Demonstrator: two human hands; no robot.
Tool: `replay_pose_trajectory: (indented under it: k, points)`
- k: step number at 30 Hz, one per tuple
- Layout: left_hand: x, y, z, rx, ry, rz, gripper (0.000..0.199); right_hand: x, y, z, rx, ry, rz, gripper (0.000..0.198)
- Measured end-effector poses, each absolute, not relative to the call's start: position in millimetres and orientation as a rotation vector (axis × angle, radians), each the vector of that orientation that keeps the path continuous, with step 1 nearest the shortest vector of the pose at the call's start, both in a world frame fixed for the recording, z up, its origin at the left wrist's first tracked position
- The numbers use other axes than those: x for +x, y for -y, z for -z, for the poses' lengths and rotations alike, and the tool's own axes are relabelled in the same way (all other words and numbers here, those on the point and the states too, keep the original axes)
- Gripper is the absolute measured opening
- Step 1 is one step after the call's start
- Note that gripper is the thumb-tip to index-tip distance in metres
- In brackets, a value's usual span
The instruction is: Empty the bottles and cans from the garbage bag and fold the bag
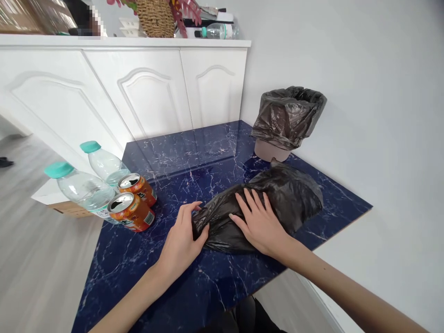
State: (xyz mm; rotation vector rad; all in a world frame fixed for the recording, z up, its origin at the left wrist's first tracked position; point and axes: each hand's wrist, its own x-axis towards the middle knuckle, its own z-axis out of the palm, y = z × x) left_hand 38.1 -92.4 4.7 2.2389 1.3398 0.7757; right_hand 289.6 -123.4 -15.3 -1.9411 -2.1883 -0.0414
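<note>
A black plastic bag [291,196] lies crumpled on the dark blue marbled table [166,185]. At its left end, my left hand [183,236] has its thumb and fingers curled round the gathered plastic. My right hand [260,219] rests flat on the middle of the bag, fingers spread. What the bag holds, if anything, is hidden. To the left of my left hand stand two opened orange drink cans [133,215], with two clear plastic bottles [86,189] with turquoise caps beside them.
Near the wall at the table's far right stands a small bin [272,151] lined with a black bag. White cabinets [149,88] run behind the table, topped by a woven basket [156,18] and a lying bottle [220,31]. A cardboard box [69,210] sits on the floor at left.
</note>
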Motion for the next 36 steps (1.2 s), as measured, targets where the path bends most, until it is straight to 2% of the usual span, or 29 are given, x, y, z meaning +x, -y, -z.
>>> replay_pose_trajectory:
  k: [3, 9, 15, 21, 27, 36]
  points:
    - [38, 92, -9, 2.283, -1.369, -0.716, 0.037, 302, 122, 28, -1.923, 2.166, -0.015, 0.081]
    - [38, 85, -18, 2.199, -1.451, -0.623, 0.05, 318, 113, 36, -1.886, 2.128, -0.078, 0.078]
    - [33, 81, -19, 2.272, -1.512, -0.391, 0.035, 321, 115, 33, -1.841, 2.169, -0.125, 0.077]
    - [22, 85, -19, 2.525, -1.478, -0.339, 0.019, 343, 114, 32, -1.879, 2.155, -0.097, 0.074]
    - [7, 100, -25, 2.257, -1.427, -0.341, 0.019, 377, 118, 36, -1.957, 2.093, -0.156, 0.077]
    - [1, 123, -46, 1.941, -1.377, -0.544, 0.034, 394, 126, 24, -1.787, 2.041, -0.216, 0.07]
